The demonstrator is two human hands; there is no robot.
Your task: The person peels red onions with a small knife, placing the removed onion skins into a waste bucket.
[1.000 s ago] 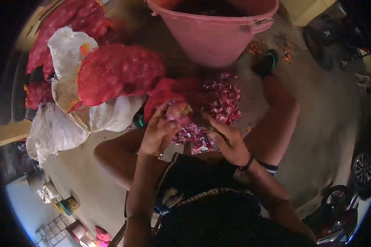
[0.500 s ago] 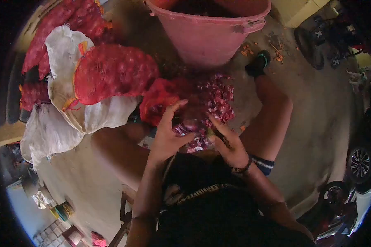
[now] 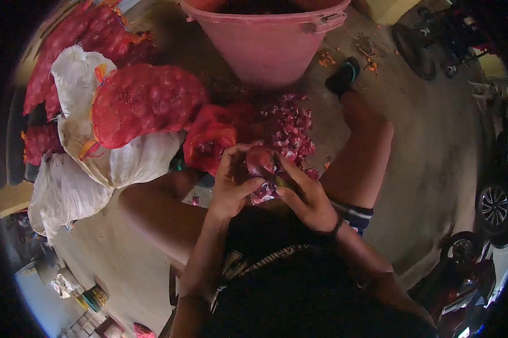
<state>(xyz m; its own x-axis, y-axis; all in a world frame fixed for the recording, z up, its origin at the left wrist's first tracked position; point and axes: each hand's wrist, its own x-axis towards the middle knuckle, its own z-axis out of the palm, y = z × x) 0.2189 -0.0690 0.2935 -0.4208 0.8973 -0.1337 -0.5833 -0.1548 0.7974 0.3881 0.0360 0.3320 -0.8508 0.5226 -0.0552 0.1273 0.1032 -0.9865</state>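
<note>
My left hand point(image 3: 231, 183) is wrapped round a red onion point(image 3: 259, 161), its thumb below and its fingers on the far side. My right hand point(image 3: 310, 197) grips a small knife point(image 3: 277, 181) with a greenish handle, its dark blade against the onion, and its forefinger reaches to the onion's right side. Beneath and beyond the hands, a heap of purple onion skins point(image 3: 290, 127) lies on the floor. To its left sits an open red mesh bag point(image 3: 211, 138).
A big pink tub point(image 3: 271, 48) stands ahead. At the left, a full red mesh sack of onions point(image 3: 147, 104) rests on white sacks point(image 3: 141, 160). My feet and bent legs flank the heap. Motorbikes point(image 3: 462, 276) and a car wheel point(image 3: 494, 205) are at the right.
Both hands have closed in around the onion, which now shows clearly between them. The view has shifted a little, so the tub and bags appear further left.
</note>
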